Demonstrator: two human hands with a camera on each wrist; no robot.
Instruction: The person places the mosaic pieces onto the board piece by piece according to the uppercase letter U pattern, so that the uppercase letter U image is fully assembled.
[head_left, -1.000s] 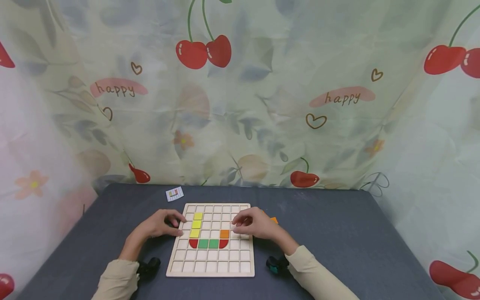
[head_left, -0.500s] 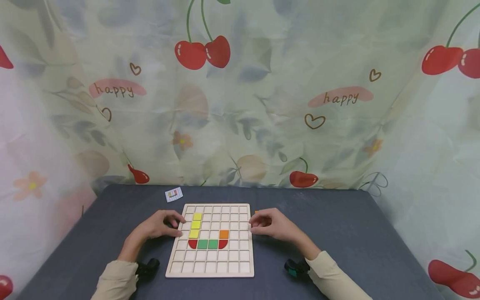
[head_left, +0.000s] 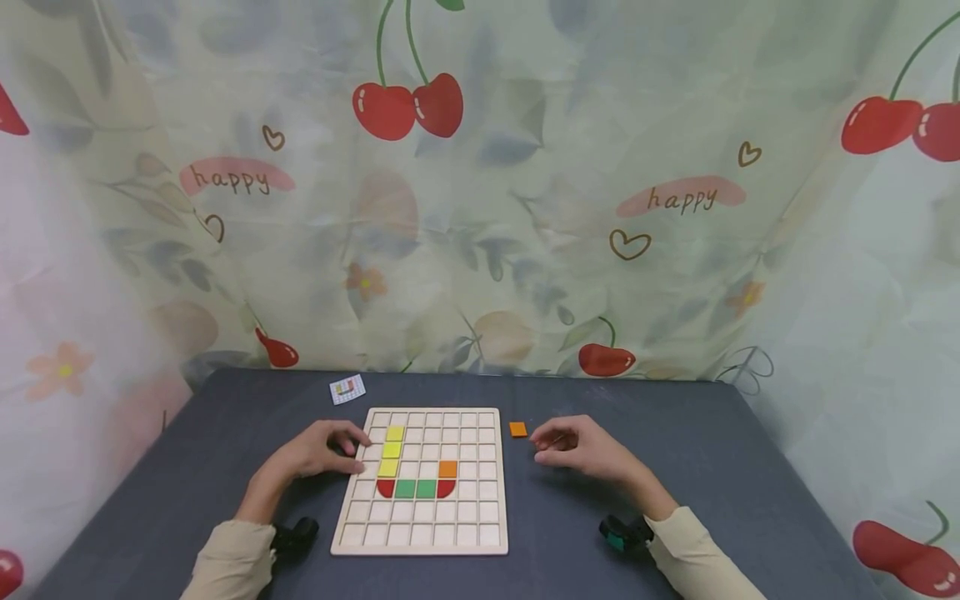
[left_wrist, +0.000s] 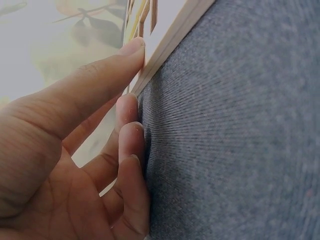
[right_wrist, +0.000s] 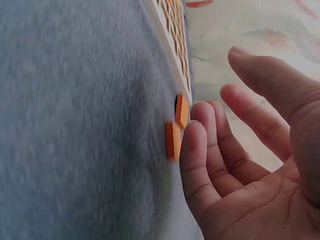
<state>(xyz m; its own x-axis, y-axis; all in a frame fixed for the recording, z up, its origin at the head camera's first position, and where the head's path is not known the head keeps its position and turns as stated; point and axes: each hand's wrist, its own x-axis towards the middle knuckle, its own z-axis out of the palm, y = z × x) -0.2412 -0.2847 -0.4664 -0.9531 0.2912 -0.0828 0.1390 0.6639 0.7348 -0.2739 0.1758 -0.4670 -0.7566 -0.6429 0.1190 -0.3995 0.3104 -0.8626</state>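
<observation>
A wooden grid board (head_left: pixel 420 533) lies on the table with three yellow square tiles (head_left: pixel 391 450), two green tiles (head_left: pixel 416 488), two red rounded tiles (head_left: pixel 446 488) and an orange tile (head_left: pixel 447 468) in its cells. My left hand (head_left: pixel 318 446) rests at the board's left edge; its thumb touches the rim in the left wrist view. To the right of the board, my right hand (head_left: pixel 581 446) hovers with loosely bent fingers and nothing between them. Beside its fingertips lies a loose orange tile (head_left: pixel 518 429). The right wrist view shows a second loose orange tile (right_wrist: pixel 173 140), hidden in the head view.
A small pattern card (head_left: pixel 348 389) lies behind the board, toward the back left of the dark cloth-covered table (head_left: pixel 660 425). A printed curtain (head_left: pixel 480 208) hangs round the back and sides. Each wrist wears a black device (head_left: pixel 296 537).
My right hand has moved right, from over the board to beyond its right edge, uncovering a loose orange tile. The left hand and the tiles on the board have stayed put.
</observation>
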